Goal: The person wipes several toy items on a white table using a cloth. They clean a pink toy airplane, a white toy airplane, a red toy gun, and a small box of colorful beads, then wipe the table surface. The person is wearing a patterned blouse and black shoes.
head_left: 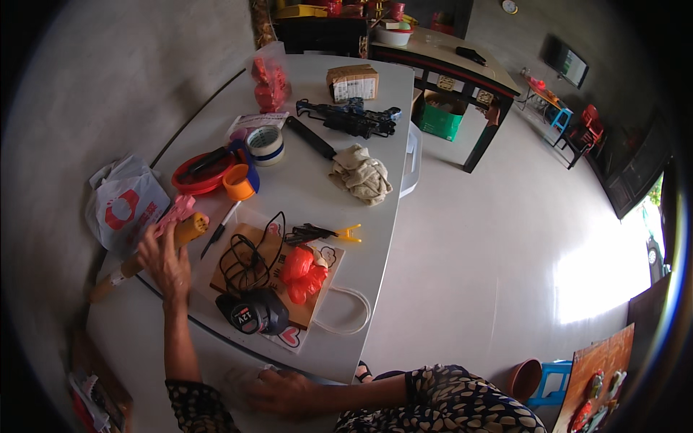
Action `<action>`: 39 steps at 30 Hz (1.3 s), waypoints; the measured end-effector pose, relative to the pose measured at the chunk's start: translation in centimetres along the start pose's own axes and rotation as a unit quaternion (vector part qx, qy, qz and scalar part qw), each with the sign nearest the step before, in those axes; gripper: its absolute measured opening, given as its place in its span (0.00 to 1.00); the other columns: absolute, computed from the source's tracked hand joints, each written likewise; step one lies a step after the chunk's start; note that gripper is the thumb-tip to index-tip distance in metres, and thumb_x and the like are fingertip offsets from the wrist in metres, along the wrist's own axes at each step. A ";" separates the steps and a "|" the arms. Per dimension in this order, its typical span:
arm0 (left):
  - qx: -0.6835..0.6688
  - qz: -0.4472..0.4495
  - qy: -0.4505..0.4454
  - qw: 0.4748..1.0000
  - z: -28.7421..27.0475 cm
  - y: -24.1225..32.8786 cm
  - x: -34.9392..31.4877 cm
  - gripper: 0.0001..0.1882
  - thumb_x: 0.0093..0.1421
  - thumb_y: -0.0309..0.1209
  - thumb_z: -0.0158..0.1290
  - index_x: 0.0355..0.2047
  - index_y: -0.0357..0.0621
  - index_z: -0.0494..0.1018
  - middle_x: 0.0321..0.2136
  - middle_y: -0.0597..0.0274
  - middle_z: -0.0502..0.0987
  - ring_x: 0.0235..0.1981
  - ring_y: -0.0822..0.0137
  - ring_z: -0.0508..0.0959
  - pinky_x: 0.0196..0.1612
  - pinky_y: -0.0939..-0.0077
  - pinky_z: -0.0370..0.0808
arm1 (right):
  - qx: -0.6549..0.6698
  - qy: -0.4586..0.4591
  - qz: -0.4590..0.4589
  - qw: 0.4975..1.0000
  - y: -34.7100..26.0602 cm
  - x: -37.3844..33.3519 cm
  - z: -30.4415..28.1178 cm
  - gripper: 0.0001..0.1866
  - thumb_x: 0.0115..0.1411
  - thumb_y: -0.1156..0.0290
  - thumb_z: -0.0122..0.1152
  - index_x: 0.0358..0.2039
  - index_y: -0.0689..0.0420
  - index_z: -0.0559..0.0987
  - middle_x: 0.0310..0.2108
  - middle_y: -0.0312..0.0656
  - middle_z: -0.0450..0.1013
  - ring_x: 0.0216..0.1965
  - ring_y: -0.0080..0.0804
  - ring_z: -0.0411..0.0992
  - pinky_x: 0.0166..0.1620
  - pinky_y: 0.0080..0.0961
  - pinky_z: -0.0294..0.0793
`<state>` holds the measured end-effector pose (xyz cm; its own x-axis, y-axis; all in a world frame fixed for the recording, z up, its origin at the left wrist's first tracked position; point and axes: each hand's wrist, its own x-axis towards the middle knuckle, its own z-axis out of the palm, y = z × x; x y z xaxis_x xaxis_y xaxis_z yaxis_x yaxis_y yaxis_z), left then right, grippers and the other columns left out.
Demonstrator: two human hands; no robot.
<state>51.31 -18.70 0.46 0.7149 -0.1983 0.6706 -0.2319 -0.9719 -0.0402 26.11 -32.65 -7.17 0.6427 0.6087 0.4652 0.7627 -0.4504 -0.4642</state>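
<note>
My left hand (167, 267) is at the left side of the grey table, its fingers curled over a yellow-brown rod (189, 229) that slants down to the left. Just beyond the fingers lies a pink crumpled thing (177, 211). A white plastic bag (126, 206) sits beside it, and a marker pen (220, 229) lies to the right. Low in the view, my right hand (281, 393) is on the near surface, closed on a pale crumpled cloth (242, 377); blur and shadow hide part of it. Nearest above this hand is a black battery pack (253, 312).
A wooden board (249, 278) carries a black cable and a red plastic bag (303, 274). Farther back are a red bowl (189, 184), tape roll (266, 146), bunched cloth (361, 175), black toy gun (350, 117) and cardboard box (352, 83). The table's edge curves along the right.
</note>
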 end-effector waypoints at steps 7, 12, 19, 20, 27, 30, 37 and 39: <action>-0.088 -0.018 0.044 0.995 -9.9 -2.8 -9.0 0.29 0.49 0.24 0.62 0.53 0.54 0.71 0.48 0.55 0.61 0.45 0.57 0.70 0.40 0.63 0.73 | -0.058 0.018 0.030 0.998 -0.2 0.1 0.1 0.19 0.52 0.66 0.54 0.47 0.50 0.73 0.55 0.42 0.62 0.49 0.43 0.65 0.38 0.33 0.78; -0.243 -0.048 0.049 0.968 -15.9 -4.1 -18.9 0.16 0.59 0.28 0.52 0.48 0.45 0.72 0.52 0.51 0.59 0.47 0.55 0.70 0.42 0.64 0.73 | -0.081 0.052 0.034 0.995 -0.8 0.5 -0.5 0.20 0.53 0.65 0.58 0.48 0.54 0.73 0.51 0.46 0.64 0.49 0.48 0.65 0.40 0.38 0.76; -0.349 -0.146 -0.050 0.924 -22.5 -3.9 -32.3 0.11 0.65 0.31 0.44 0.44 0.39 0.70 0.54 0.53 0.56 0.47 0.56 0.70 0.46 0.65 0.72 | -0.131 0.084 0.081 0.984 -2.2 0.7 0.8 0.26 0.46 0.65 0.64 0.47 0.55 0.73 0.50 0.43 0.64 0.49 0.47 0.63 0.45 0.43 0.73; -0.396 -0.183 -0.061 0.898 -23.5 -3.4 -33.3 0.11 0.65 0.31 0.43 0.43 0.39 0.71 0.54 0.54 0.56 0.47 0.56 0.71 0.46 0.65 0.72 | -0.137 0.104 0.086 0.981 -2.6 0.6 1.3 0.26 0.45 0.65 0.64 0.47 0.55 0.73 0.49 0.42 0.64 0.49 0.46 0.63 0.46 0.43 0.73; -0.296 -0.064 -0.099 0.948 -26.6 -4.9 -38.4 0.09 0.58 0.22 0.45 0.39 0.40 0.71 0.54 0.52 0.54 0.42 0.62 0.71 0.39 0.67 0.73 | -0.196 0.053 0.126 0.971 -8.7 -0.6 -0.6 0.35 0.45 0.51 0.67 0.53 0.49 0.69 0.58 0.43 0.58 0.59 0.49 0.54 0.48 0.59 0.61; -0.316 -0.161 -0.139 0.925 -28.6 -3.8 -38.6 0.10 0.53 0.20 0.49 0.37 0.41 0.71 0.52 0.52 0.55 0.39 0.65 0.70 0.38 0.67 0.72 | -0.222 0.176 0.114 0.952 -11.4 -1.7 -3.2 0.34 0.45 0.55 0.69 0.53 0.49 0.71 0.61 0.46 0.57 0.62 0.48 0.54 0.48 0.54 0.60; -0.342 -0.250 -0.152 0.893 -30.9 -2.1 -37.8 0.15 0.50 0.21 0.51 0.41 0.41 0.69 0.52 0.52 0.54 0.40 0.60 0.69 0.43 0.62 0.69 | -0.227 0.452 0.055 0.861 -19.8 -9.1 -18.8 0.23 0.48 0.76 0.64 0.48 0.58 0.75 0.52 0.50 0.66 0.52 0.42 0.64 0.47 0.37 0.65; -0.342 -0.244 -0.144 0.896 -30.7 -2.3 -38.3 0.16 0.51 0.21 0.50 0.42 0.41 0.69 0.52 0.53 0.54 0.40 0.58 0.69 0.43 0.61 0.69 | -0.206 0.542 -0.045 0.814 -23.3 -12.1 -21.9 0.22 0.53 0.71 0.55 0.50 0.61 0.73 0.52 0.53 0.66 0.53 0.45 0.65 0.50 0.41 0.64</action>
<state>4.20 -5.00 -2.40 0.9589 0.1082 0.2624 -0.1257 -0.6668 0.7345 2.15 -43.84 14.49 0.1003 -0.1810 0.9784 0.6263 -0.7526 -0.2034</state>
